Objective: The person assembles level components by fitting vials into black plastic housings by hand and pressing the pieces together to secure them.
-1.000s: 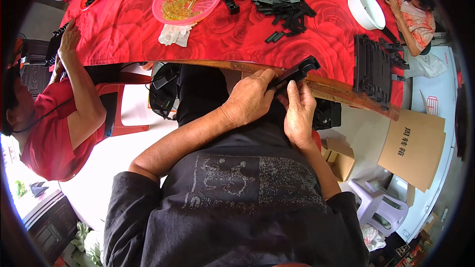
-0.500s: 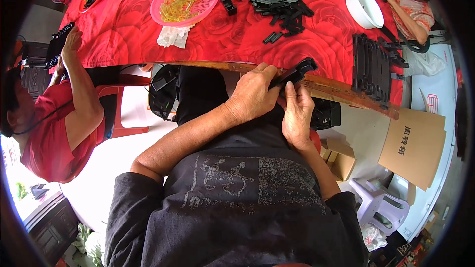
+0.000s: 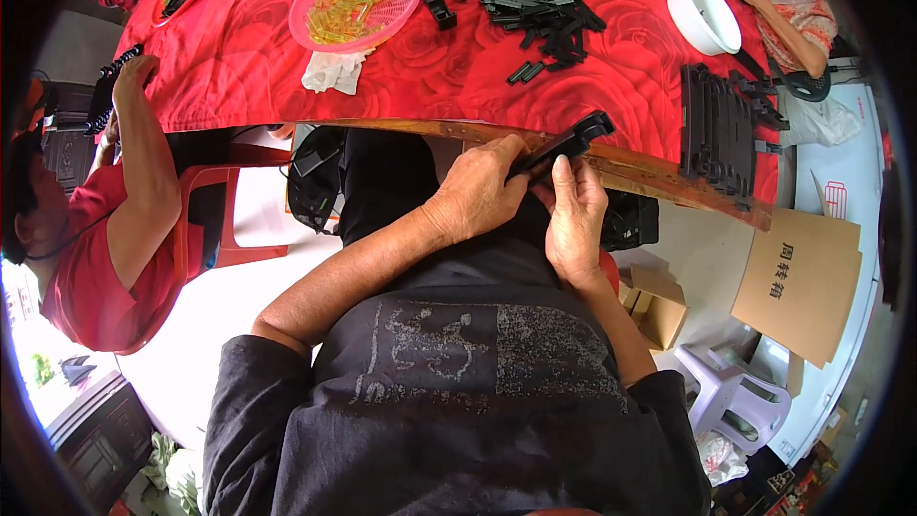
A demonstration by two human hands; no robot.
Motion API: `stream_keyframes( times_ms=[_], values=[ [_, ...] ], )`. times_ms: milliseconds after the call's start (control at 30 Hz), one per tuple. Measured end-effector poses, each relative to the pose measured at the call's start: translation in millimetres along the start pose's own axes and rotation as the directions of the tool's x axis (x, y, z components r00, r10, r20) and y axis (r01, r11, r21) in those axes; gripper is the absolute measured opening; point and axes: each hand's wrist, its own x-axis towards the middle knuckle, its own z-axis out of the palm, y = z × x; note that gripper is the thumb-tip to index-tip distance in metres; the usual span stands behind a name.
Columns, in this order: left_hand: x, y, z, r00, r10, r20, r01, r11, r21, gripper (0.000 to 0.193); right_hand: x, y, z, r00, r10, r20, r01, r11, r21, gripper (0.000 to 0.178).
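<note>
A long black plastic part [image 3: 571,141] with a hooked far end is held at the table's near edge, tilted up to the right. My left hand [image 3: 485,186] is closed around its near end, which the fingers hide. Against its underside and side, my right hand [image 3: 575,215] grips it with the thumb stretched along it. Beyond, on the red rose-patterned tablecloth [image 3: 420,81], lies a pile of small black plastic strips [image 3: 544,14]. Similar large black parts [image 3: 716,134] stand in a row at the table's right end.
A pink basket [image 3: 298,14] holds yellow translucent pieces, with a crumpled white tissue [image 3: 334,72] beside it. A white bowl [image 3: 683,10] stands at the right. One person [image 3: 115,239] sits at left, another [image 3: 798,19] at far right. Cardboard boxes [image 3: 798,277] and a pale stool [image 3: 726,392] are at right.
My left hand has slid slightly down and left along the black part, showing more of it. The right hand has barely moved. The person at left has shifted their arm.
</note>
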Motion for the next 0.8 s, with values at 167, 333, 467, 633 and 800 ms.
stream_keyframes(
  times_ms=[167, 333, 467, 633, 800],
  values=[
    [1.2, -2.8, 3.5, 0.998, 0.054, -0.031, -0.054, 0.999, -0.004, 0.021, -1.2, -1.1, -0.7, 1.000, 0.003, 0.005, -0.003, 1.000, -0.026, 0.015],
    [3.6, -1.5, 2.3, 0.998, 0.056, -0.007, -0.057, 0.998, -0.019, 0.021, -4.0, -15.5, 3.3, 0.992, 0.123, -0.029, -0.122, 0.991, 0.056, 0.020],
    [5.4, 3.8, -2.7, 0.997, 0.070, 0.016, -0.068, 0.995, -0.076, 0.022, -2.3, -17.8, -0.4, 0.994, 0.107, 0.001, -0.107, 0.992, 0.064, 0.023],
    [10.9, 6.4, 3.3, 1.000, -0.001, 0.021, 0.001, 0.999, -0.043, 0.023, -1.1, -19.6, -0.3, 0.996, 0.092, -0.003, -0.092, 0.995, 0.035, 0.023],
    [13.1, 4.5, 6.0, 0.990, 0.087, -0.111, -0.079, 0.994, 0.079, 0.020, -3.4, -21.8, 9.9, 0.996, 0.085, 0.016, -0.086, 0.992, 0.089, 0.020]
  ],
)
